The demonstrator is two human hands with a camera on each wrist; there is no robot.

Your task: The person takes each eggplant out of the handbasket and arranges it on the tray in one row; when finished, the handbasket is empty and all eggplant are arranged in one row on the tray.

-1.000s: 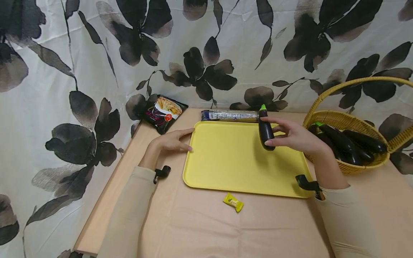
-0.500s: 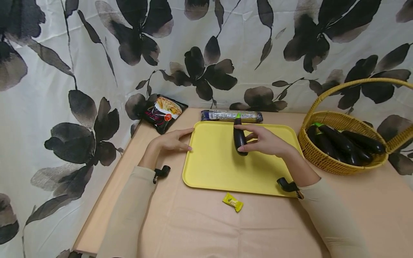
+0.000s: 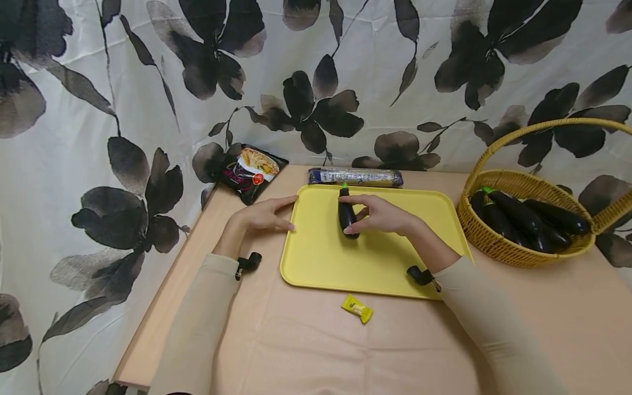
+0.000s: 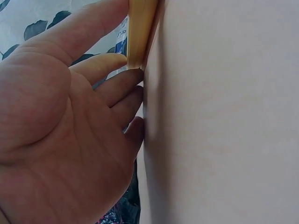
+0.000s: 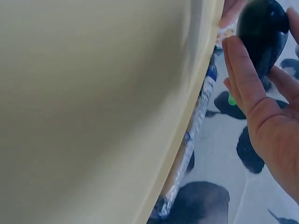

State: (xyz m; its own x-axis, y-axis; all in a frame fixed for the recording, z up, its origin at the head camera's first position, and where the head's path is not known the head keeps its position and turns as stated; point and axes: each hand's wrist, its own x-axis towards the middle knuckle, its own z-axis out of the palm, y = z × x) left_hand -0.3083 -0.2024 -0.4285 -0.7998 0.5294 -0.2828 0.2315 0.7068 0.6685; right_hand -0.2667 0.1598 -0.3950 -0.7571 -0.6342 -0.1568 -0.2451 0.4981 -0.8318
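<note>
My right hand (image 3: 380,214) pinches a dark purple eggplant (image 3: 347,216) with a green stem between thumb and fingers. It holds the eggplant over the yellow tray (image 3: 316,263), left of the tray's middle, stem pointing to the back. In the right wrist view the glossy rounded end of the eggplant (image 5: 262,32) shows in the fingers, above the tray surface. At the tray's left edge rests my left hand (image 3: 259,215), thumb and index finger touching the rim. The left wrist view shows its fingers loosely extended, tips at the tray's side (image 4: 140,32) and the table.
A wicker basket (image 3: 486,247) with a tall handle holds several eggplants (image 3: 523,219) at the right. Behind the tray lies a long silvery-blue packet (image 3: 355,176). A black food packet (image 3: 252,173) leans at the back left. One small yellow wrapped piece (image 3: 357,309) lies in front of the tray.
My right hand has carried the eggplant leftward over the tray, from its right part to left of the middle. The left hand has stayed at the tray's edge.
</note>
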